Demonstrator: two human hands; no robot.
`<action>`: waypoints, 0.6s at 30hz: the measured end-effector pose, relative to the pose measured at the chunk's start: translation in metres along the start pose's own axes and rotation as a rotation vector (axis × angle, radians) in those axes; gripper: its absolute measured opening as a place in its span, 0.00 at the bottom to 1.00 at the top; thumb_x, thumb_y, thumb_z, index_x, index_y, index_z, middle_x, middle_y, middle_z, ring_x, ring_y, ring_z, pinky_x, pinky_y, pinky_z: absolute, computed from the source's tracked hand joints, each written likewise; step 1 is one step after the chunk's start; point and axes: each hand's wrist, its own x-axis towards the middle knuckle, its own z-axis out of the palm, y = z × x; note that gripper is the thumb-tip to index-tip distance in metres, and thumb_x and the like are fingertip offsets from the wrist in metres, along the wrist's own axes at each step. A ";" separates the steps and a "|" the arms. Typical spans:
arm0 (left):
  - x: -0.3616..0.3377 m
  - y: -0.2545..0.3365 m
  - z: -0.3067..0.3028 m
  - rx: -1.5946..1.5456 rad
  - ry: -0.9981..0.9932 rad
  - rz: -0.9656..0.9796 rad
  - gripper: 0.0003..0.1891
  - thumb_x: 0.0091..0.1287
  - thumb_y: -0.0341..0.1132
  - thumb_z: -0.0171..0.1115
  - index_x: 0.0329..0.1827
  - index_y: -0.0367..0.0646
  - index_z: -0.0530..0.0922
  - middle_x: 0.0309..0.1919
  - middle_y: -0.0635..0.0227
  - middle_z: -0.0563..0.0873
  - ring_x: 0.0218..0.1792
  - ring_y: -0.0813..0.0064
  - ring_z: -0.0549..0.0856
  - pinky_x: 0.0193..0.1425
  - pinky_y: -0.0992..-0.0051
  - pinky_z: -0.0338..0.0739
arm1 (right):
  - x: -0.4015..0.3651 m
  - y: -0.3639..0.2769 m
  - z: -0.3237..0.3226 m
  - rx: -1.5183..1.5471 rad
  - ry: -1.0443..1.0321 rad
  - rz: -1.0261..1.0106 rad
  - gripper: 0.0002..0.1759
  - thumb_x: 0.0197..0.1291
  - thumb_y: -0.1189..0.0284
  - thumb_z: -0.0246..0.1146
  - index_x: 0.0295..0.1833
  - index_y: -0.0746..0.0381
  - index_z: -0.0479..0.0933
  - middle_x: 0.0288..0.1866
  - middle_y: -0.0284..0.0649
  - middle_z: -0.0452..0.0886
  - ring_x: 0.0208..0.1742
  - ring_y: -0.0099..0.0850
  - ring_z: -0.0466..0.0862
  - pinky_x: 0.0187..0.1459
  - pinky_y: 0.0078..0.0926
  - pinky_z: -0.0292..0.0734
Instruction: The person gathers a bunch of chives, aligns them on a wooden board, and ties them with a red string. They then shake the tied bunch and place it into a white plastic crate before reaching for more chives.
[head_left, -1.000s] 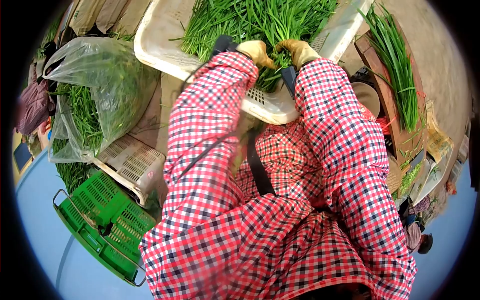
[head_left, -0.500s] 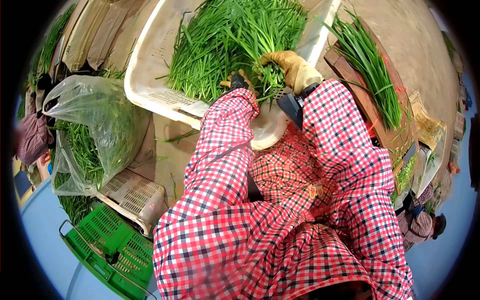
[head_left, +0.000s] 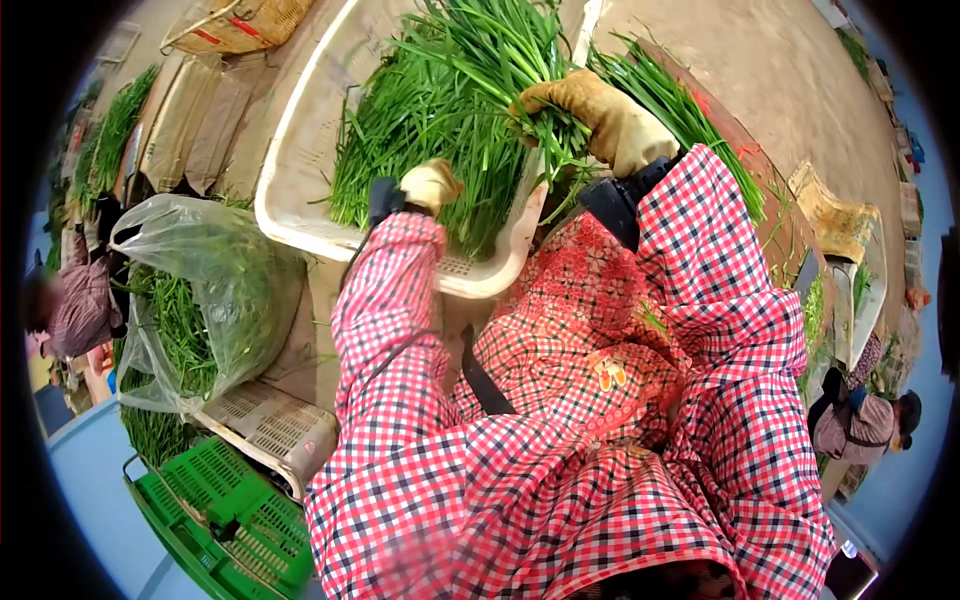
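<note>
My right hand (head_left: 600,115), in a tan glove, is closed round the lower ends of a bunch of long green stalks (head_left: 505,50), lifted at the right side of a white crate (head_left: 275,190). My left hand (head_left: 432,186), in a light glove, is at the crate's near side, over the loose greens (head_left: 400,130) piled inside. Its fingers look curled, but what they hold, if anything, is hidden. Another bunch of greens (head_left: 690,120) lies on a reddish-brown board (head_left: 765,170) at the right.
A clear plastic bag (head_left: 240,270) of greens stands at the left, above an upturned white crate (head_left: 285,425) and a green crate (head_left: 220,520). A wicker basket (head_left: 245,25) is at the top left. Other people (head_left: 85,300) are at the far left and far right (head_left: 865,425).
My right hand has lifted the bunch up and rightward, out of the pile. My left hand has parted from it and moved left. The view has shifted somewhat.
</note>
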 end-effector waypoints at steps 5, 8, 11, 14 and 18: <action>-0.055 0.000 -0.034 -1.418 -0.210 0.066 0.31 0.69 0.57 0.59 0.60 0.35 0.78 0.52 0.52 0.86 0.55 0.57 0.85 0.60 0.62 0.80 | -0.008 0.012 0.021 0.465 0.244 0.421 0.10 0.44 0.69 0.75 0.30 0.65 0.86 0.25 0.39 0.83 0.21 0.28 0.78 0.22 0.28 0.74; -0.080 0.039 -0.055 -1.744 -0.332 0.280 0.40 0.68 0.59 0.60 0.67 0.27 0.69 0.61 0.45 0.79 0.59 0.54 0.82 0.65 0.58 0.75 | -0.022 0.000 0.019 0.330 0.297 0.448 0.13 0.39 0.70 0.77 0.27 0.67 0.84 0.25 0.38 0.82 0.24 0.27 0.77 0.24 0.30 0.74; -0.090 0.075 -0.050 -1.672 -0.360 0.574 0.43 0.65 0.59 0.64 0.69 0.29 0.66 0.66 0.49 0.73 0.67 0.57 0.75 0.71 0.58 0.68 | -0.043 -0.005 0.016 0.229 0.299 0.366 0.13 0.43 0.71 0.75 0.31 0.68 0.81 0.26 0.37 0.82 0.25 0.26 0.79 0.27 0.28 0.74; -0.070 0.091 -0.022 -1.827 -0.452 0.759 0.41 0.67 0.57 0.63 0.70 0.32 0.63 0.69 0.52 0.69 0.67 0.53 0.71 0.75 0.50 0.60 | -0.071 -0.038 0.016 -0.020 0.335 0.471 0.20 0.40 0.72 0.74 0.41 0.71 0.81 0.34 0.40 0.86 0.34 0.27 0.81 0.35 0.27 0.78; -0.096 0.145 -0.037 -2.087 -0.496 0.585 0.33 0.69 0.57 0.59 0.66 0.39 0.70 0.60 0.66 0.77 0.59 0.71 0.74 0.71 0.63 0.64 | -0.092 -0.005 0.036 -0.518 0.429 0.313 0.22 0.47 0.71 0.68 0.49 0.68 0.78 0.40 0.55 0.86 0.41 0.48 0.86 0.44 0.41 0.81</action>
